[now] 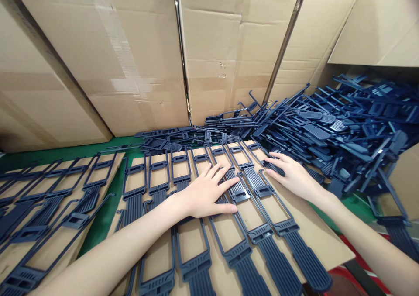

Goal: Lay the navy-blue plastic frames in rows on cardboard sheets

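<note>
Dark blue plastic frames with ribbed paddles lie in two overlapping rows on a cardboard sheet [314, 226]. My left hand [209, 191] lies spread, palm down, across the middle frames and covers parts of several. My right hand [294, 176] is at the right end of the far row, with thumb and fingers on either side of the ribbed paddle [276, 168] of the last frame there. One near-row frame [284, 222] extends toward me just below that hand, its paddle reaching past the sheet's edge.
A large tangled heap of similar frames [314, 121] rises at the right. More lie flat along the back [166, 141]. At the left, another cardboard sheet [111, 167] carries further frames over a green surface [98, 226]. Tall cardboard boxes [229, 47] stand behind.
</note>
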A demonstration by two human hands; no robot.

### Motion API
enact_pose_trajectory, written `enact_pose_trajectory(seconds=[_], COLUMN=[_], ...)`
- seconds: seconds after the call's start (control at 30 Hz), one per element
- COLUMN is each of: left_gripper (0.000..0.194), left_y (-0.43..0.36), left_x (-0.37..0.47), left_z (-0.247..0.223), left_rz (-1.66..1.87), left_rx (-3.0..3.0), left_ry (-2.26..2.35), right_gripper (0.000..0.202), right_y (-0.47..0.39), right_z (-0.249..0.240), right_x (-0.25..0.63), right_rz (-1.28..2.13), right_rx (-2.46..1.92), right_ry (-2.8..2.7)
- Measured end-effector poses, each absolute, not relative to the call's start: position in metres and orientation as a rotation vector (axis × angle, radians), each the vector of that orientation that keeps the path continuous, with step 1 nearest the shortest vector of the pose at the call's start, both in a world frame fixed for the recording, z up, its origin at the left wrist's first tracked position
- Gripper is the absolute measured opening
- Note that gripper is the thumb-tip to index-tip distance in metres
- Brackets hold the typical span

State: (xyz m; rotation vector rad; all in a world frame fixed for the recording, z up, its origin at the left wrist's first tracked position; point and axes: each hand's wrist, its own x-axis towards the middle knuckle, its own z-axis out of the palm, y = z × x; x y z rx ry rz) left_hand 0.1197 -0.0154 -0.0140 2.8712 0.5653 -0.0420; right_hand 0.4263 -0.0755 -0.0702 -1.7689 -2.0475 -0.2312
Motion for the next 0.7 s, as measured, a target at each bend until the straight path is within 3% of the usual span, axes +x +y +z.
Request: enact_pose_trajectory(seconds=[0.4, 0.7], left_gripper=[0.080, 0.081], left_y=[-0.016, -0.016], left_x=[0.119, 0.116], left_z=[-0.013, -0.018], left_rz=[-0.069, 0.034], left_rx=[2.891, 2.898], left_ry=[0.574, 0.544], right_gripper=[0.041, 0.024], right_y=[-0.075, -0.027], right_z=[-0.058, 0.029], right_x=[0.427, 0.377], right_rz=[-0.266, -0.266], right_rx=[-1.793, -1.631], right_ry=[-2.060, -2.229])
